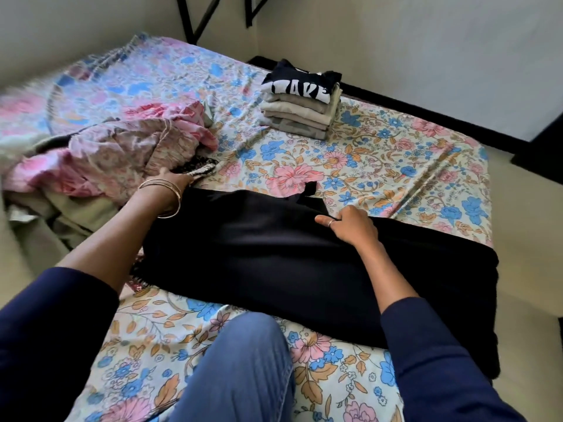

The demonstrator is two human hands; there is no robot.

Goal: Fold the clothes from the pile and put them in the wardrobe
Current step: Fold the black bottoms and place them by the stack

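Left arm is reaching forward toward 10 o'clock, sleeve pushed up to the forearm, gold bangles (166, 193) sitting at the wrist. The left hand (175, 179) is lying at the edge of the unfolded pile (115, 153), its fingers curling onto a dark woven-edged piece (199, 169) at the pile's near side; the fingertips are hidden under the cloth, so the exact grip cannot be told.

Right arm is extending toward 1 o'clock across the black garment (274, 257). The right hand (350, 225) is resting on the garment's upper edge, knuckles up, fingers curling down and pinching the black fabric, thumb pointing toward 9 o'clock. A ring (330, 223) is showing on one finger.

The black garment is lying spread flat across the floral bedsheet (380, 166) directly ahead of the person, its right end hanging over the bed edge at 3 o'clock. A small black strap or tab is sticking up from its far edge.

The unfolded pile, pink and beige prints, is sitting at 10 o'clock. A folded stack (301, 114) is standing at 12 o'clock, well apart from the pile, with beige items below and a dark top bearing white block letters; "AVE" is readable, the rest folded out of sight.

The person's knee in blue jeans (240, 360) is resting on the bed at 6 o'clock.
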